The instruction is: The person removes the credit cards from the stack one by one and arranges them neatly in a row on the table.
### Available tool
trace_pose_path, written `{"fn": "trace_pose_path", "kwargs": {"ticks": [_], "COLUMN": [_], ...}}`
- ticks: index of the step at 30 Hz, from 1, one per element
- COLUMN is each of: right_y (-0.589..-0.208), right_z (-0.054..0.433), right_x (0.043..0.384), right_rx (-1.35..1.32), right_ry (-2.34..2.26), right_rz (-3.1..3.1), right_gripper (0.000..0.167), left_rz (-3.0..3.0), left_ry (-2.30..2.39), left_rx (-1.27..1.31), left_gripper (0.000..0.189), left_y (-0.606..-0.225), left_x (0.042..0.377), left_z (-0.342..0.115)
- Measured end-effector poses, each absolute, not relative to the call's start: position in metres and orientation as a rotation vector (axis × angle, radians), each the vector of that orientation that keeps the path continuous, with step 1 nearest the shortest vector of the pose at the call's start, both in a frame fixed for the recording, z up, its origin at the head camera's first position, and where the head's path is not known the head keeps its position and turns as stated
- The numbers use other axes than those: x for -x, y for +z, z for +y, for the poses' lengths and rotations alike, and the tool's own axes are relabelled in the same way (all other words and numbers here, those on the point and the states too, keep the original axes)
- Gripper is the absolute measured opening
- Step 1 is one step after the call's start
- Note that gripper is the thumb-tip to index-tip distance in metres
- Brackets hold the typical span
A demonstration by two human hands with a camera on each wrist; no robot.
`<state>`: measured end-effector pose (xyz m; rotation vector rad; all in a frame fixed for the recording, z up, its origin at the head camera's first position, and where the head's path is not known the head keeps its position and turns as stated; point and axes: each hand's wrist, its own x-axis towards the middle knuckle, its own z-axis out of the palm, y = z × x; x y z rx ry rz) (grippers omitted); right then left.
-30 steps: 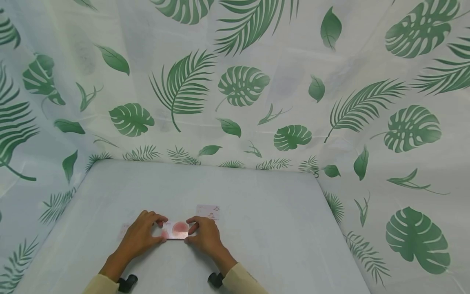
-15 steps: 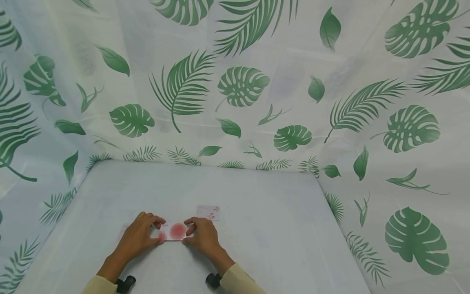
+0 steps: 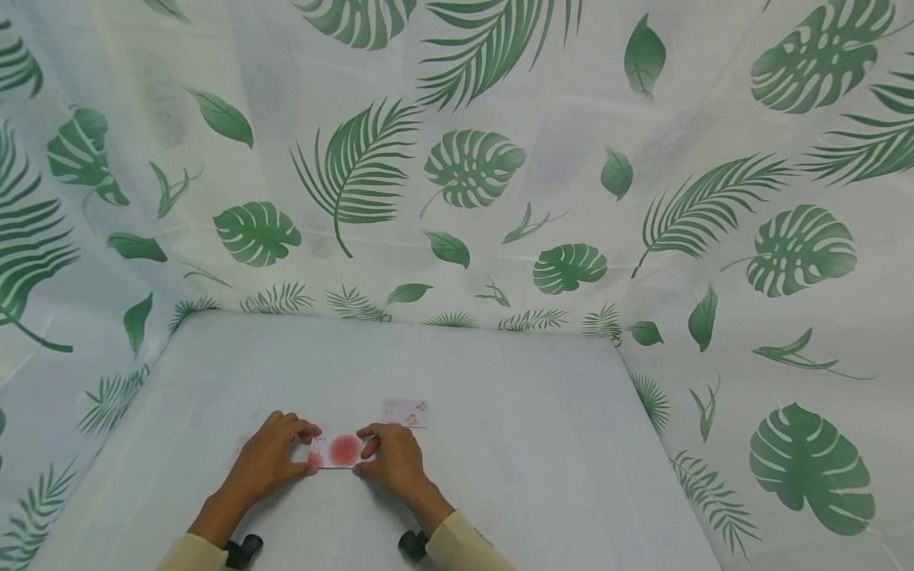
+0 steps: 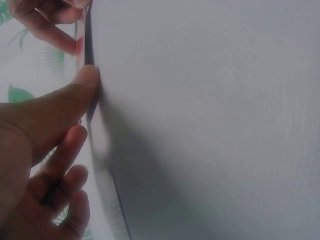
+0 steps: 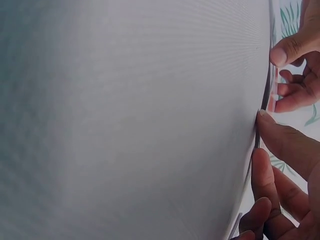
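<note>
A small pale pink card (image 3: 345,450) with a red round print lies low over the table, spanning the gap between both hands. Its left end is pinched by my left hand (image 3: 267,452), the thumb at the near corner and a finger at the far one. My right hand (image 3: 397,457) pinches the opposite end in the same way. In the left wrist view, the left thumb (image 4: 86,80) presses the card's edge close to the table surface. From the right wrist view the right thumb (image 5: 267,120) shows at that near edge too.
Another pale pink card (image 3: 405,411) lies flat just beyond the right hand. A third faint card (image 3: 241,444) is partly hidden behind the left hand. The white-covered table (image 3: 543,444) meets leaf-printed curtains (image 3: 385,238) at the back and sides.
Both hands have shifted the card slightly left and a little nearer to me, then hold almost still over the last half second. The card beyond the right hand has stayed in place.
</note>
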<state>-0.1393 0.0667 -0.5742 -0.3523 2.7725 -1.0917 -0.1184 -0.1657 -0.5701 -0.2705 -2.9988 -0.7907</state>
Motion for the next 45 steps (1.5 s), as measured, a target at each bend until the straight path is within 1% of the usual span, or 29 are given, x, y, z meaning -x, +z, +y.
{"fn": "trace_pose_path", "kwargs": {"ticks": [25,33,38,45], "right_y": [-0.572,-0.571,-0.569,-0.565], "right_z": [0.068,0.081,0.092,0.107], "right_x": [0.141,0.144,0.149,0.151], "right_rx": [0.34,0.408,0.391,0.403], "right_ry": [-1.047,-1.121,-1.162,-1.22], "right_rz": [2.788,2.83,2.831,2.837], "right_gripper": [0.054,0.054,0.054,0.056], "left_rz": [-2.976,-2.932,-2.918,-2.878], "left_ry": [-0.735,-0.747,-0.791,-0.825], "left_rx": [0.312,0.357,0.363,0.405], "left_gripper": [0.055,0.059,0.064,0.064], "left_y": [-0.573,-0.568,-0.562,-0.562], "left_x": [0.12,0.124,0.129,0.138], "left_z": [-0.168,-0.166,-0.157,-0.143]}}
